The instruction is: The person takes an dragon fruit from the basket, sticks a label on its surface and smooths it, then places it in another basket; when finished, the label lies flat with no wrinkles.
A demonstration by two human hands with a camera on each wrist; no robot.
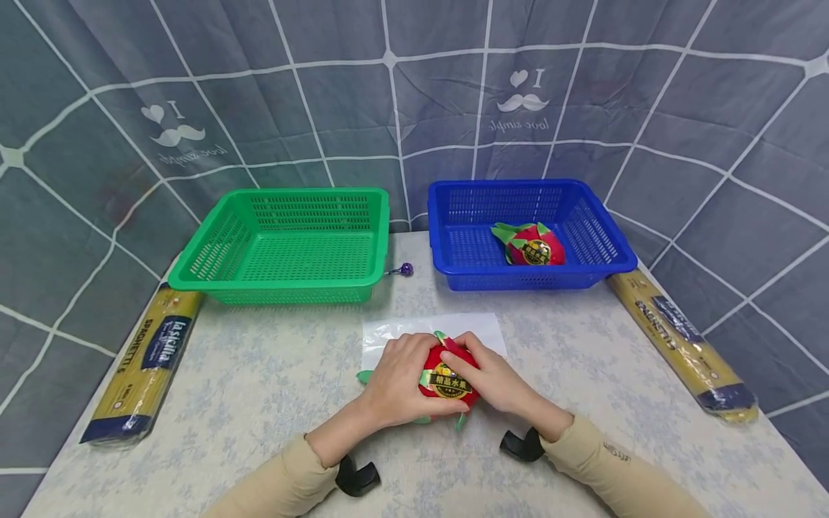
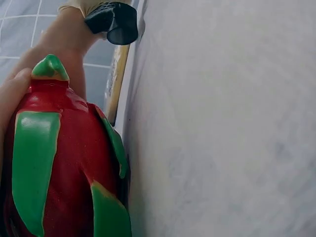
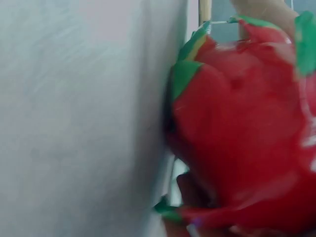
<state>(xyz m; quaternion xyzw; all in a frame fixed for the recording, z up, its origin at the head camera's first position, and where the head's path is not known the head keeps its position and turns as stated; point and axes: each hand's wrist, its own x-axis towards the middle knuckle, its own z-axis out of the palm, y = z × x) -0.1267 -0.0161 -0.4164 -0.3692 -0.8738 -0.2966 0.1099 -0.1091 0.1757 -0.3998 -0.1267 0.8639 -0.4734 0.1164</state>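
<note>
Both hands hold a red dragon fruit with green scales and a black-and-gold label, low over the near middle of the table. My left hand grips it from the left, fingers over its top side. From the right, my right hand holds it with the thumb lying across its upper part. Glossy red skin and green flaps of the dragon fruit fill the left part of the left wrist view. In the right wrist view the dragon fruit hides most of the right fingers.
A white sheet lies just beyond the hands. Behind stand a green basket and a blue basket, the blue one bearing another dragon fruit. A purple lollipop lies between them. Spaghetti packs flank the table.
</note>
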